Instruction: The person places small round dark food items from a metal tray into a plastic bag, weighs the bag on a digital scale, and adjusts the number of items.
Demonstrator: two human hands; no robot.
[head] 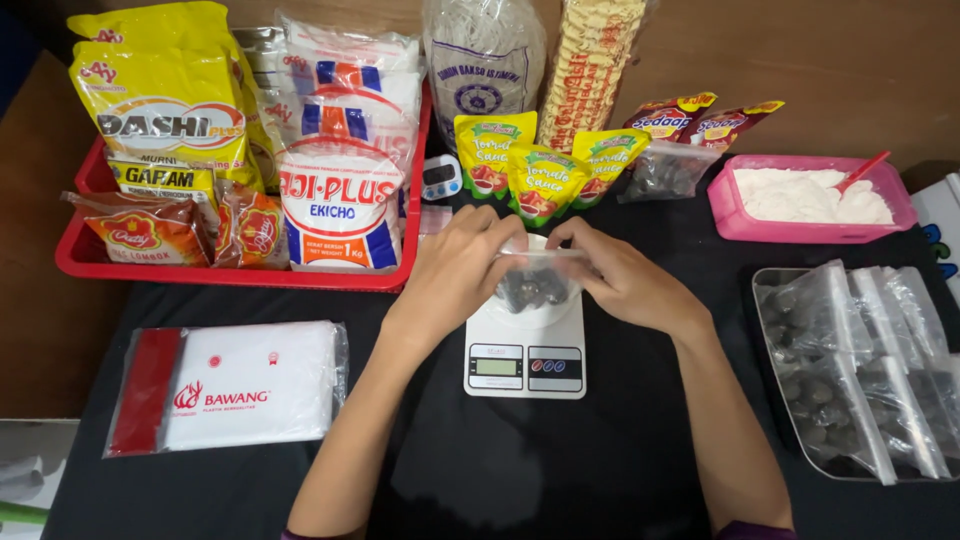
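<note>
Head view: small clear bag (532, 285) of dark pieces held over white kitchen scale (525, 350), counter centre.
Left hand (455, 275) and right hand (625, 280) pinch the bag's top edge; judged best pressed evenly along the seal, bag centred. Pink flour tub (730, 215) at 2 o'clock.

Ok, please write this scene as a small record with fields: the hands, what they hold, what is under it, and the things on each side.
left hand: pinches the top of the small clear plastic bag of dark pieces
right hand: pinches the same bag top
under bag: white digital kitchen scale
surface: black cloth
left side: red plastic tray of seasoning packets
right side: pink tub of white powder; clear tray of filled bags
</note>
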